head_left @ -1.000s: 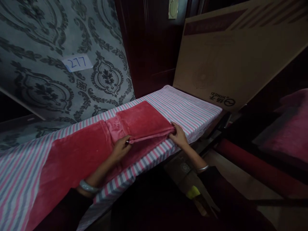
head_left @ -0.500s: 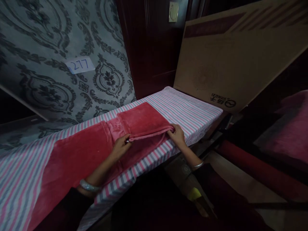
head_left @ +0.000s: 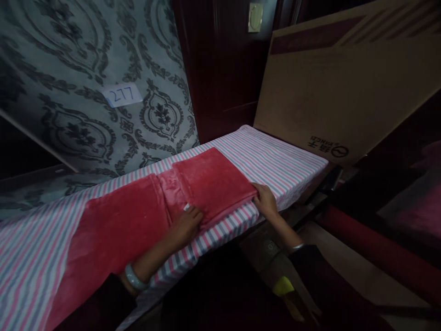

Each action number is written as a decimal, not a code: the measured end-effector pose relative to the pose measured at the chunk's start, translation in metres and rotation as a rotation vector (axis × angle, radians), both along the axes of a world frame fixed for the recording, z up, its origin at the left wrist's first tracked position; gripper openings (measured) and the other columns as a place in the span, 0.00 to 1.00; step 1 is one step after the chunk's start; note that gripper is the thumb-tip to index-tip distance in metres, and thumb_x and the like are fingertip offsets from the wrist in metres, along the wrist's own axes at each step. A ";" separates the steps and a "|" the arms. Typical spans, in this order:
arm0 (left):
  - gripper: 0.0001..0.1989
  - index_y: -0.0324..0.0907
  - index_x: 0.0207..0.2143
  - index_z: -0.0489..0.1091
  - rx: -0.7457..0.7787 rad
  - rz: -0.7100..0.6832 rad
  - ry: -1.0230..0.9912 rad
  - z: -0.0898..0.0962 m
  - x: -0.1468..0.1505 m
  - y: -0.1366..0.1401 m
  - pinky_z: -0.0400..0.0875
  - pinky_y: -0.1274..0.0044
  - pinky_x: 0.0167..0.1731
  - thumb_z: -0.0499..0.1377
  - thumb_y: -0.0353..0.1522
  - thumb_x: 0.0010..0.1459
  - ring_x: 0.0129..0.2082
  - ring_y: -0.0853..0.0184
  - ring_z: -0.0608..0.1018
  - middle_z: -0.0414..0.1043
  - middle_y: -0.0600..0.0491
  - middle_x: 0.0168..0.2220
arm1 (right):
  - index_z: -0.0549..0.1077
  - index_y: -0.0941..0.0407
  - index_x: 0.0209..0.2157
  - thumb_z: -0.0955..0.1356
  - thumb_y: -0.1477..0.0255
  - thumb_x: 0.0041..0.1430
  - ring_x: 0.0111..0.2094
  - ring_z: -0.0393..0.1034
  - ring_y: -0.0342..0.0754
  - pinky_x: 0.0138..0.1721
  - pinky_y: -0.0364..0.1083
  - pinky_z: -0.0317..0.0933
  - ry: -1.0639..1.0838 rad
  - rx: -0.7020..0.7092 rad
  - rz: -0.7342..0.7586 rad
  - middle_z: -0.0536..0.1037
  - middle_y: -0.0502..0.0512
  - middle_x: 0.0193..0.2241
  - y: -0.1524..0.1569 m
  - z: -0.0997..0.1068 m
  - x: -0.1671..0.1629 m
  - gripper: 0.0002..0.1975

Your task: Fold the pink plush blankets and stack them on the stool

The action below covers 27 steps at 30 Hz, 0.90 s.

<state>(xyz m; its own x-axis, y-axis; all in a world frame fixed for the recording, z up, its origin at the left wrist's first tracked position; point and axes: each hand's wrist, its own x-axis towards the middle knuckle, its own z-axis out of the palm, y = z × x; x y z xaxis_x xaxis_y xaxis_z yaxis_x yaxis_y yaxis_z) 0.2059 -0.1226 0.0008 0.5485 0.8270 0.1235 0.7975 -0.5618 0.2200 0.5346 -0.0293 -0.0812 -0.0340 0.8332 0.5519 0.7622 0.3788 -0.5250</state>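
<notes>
A red plush blanket point(head_left: 120, 224) lies lengthwise on a striped cloth, its far part folded over into a flat rectangular panel point(head_left: 215, 181). My left hand point(head_left: 188, 224) has its bent fingers closed on the near left edge of that panel, beside a small white tag point(head_left: 186, 207). At the panel's near right corner, my right hand point(head_left: 265, 200) pinches the fabric between thumb and fingers. Between the panel and the wider left part runs a paler, wrinkled strip point(head_left: 170, 186). The left fingertips are partly hidden.
Pink, white and grey striped cloth point(head_left: 282, 161) covers the long narrow table. A large cardboard box point(head_left: 337, 92) leans behind its far end. Patterned wallpaper point(head_left: 86, 69) with a paper marked 277 point(head_left: 124, 94) borders the left side. A red roll-like object point(head_left: 379, 248) lies low at right.
Both hands have brought the raised edge of the folded panel down toward me, and the gap beneath it has closed. The panel now lies flat. The view has shifted slightly.
</notes>
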 end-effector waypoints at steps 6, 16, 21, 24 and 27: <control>0.13 0.44 0.40 0.75 -0.290 0.024 -0.281 0.031 -0.015 0.032 0.73 0.71 0.45 0.57 0.29 0.52 0.40 0.62 0.79 0.79 0.51 0.39 | 0.74 0.54 0.56 0.62 0.76 0.54 0.43 0.70 0.59 0.48 0.59 0.67 0.019 0.066 -0.017 0.79 0.60 0.43 0.001 -0.017 0.000 0.28; 0.29 0.36 0.61 0.63 -0.179 0.929 -0.517 0.035 -0.062 0.165 0.73 0.73 0.31 0.59 0.39 0.61 0.29 0.62 0.79 0.76 0.49 0.31 | 0.73 0.49 0.59 0.62 0.74 0.55 0.39 0.70 0.58 0.42 0.57 0.68 0.020 0.069 -0.017 0.79 0.58 0.41 -0.002 -0.022 0.002 0.29; 0.35 0.43 0.64 0.61 -0.136 0.909 -0.518 0.014 -0.054 0.174 0.73 0.72 0.44 0.63 0.29 0.53 0.46 0.57 0.81 0.77 0.44 0.50 | 0.73 0.45 0.60 0.61 0.76 0.56 0.39 0.71 0.57 0.43 0.56 0.68 0.057 0.077 0.028 0.79 0.55 0.40 -0.006 -0.018 -0.003 0.31; 0.35 0.41 0.63 0.62 -0.131 0.906 -0.482 0.018 -0.058 0.175 0.74 0.70 0.44 0.62 0.27 0.51 0.47 0.54 0.81 0.77 0.42 0.50 | 0.75 0.46 0.59 0.60 0.76 0.57 0.40 0.72 0.56 0.43 0.56 0.69 0.071 0.090 0.051 0.80 0.55 0.41 -0.006 -0.017 -0.001 0.29; 0.32 0.38 0.61 0.64 -0.071 0.872 -0.400 0.033 -0.058 0.181 0.74 0.66 0.44 0.63 0.28 0.52 0.48 0.49 0.79 0.75 0.39 0.49 | 0.75 0.49 0.58 0.61 0.75 0.58 0.42 0.74 0.55 0.43 0.55 0.71 0.066 0.123 0.135 0.81 0.56 0.44 -0.003 -0.010 0.009 0.28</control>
